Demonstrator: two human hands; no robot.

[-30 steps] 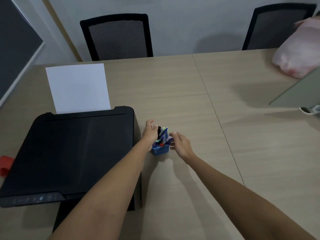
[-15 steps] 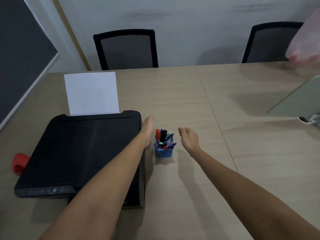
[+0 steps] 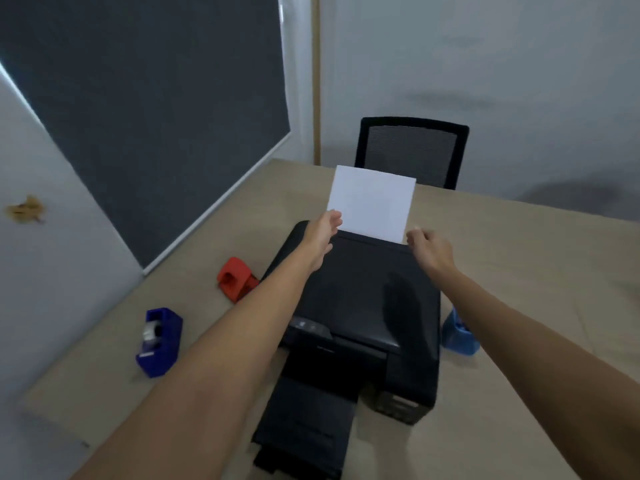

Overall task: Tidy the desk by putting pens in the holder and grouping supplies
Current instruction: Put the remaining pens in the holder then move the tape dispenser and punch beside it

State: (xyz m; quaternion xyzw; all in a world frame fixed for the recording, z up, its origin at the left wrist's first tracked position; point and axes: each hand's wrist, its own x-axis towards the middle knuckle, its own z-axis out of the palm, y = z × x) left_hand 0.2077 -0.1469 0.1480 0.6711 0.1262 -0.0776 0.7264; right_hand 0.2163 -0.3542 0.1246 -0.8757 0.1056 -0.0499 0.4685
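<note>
A black printer (image 3: 360, 299) sits on the desk with a white sheet of paper (image 3: 372, 202) standing in its rear tray. My left hand (image 3: 323, 233) is at the sheet's lower left corner, fingers extended and holding nothing. My right hand (image 3: 431, 249) hovers by the sheet's lower right corner, fingers loosely curled and apart, holding nothing. The blue pen holder (image 3: 459, 336) stands right of the printer, partly hidden behind my right forearm. A blue tape dispenser (image 3: 159, 341) and a red hole punch (image 3: 237, 278) lie on the desk left of the printer.
The beige desk (image 3: 536, 271) runs to a wall with a dark board (image 3: 138, 116) on the left. A black mesh chair (image 3: 412, 150) stands behind the desk's far edge. The printer's output tray (image 3: 308, 427) sticks out toward me.
Both hands left the pen holder and moved up over the printer to the sheet of paper. The view swung left, bringing the tape dispenser and hole punch into sight.
</note>
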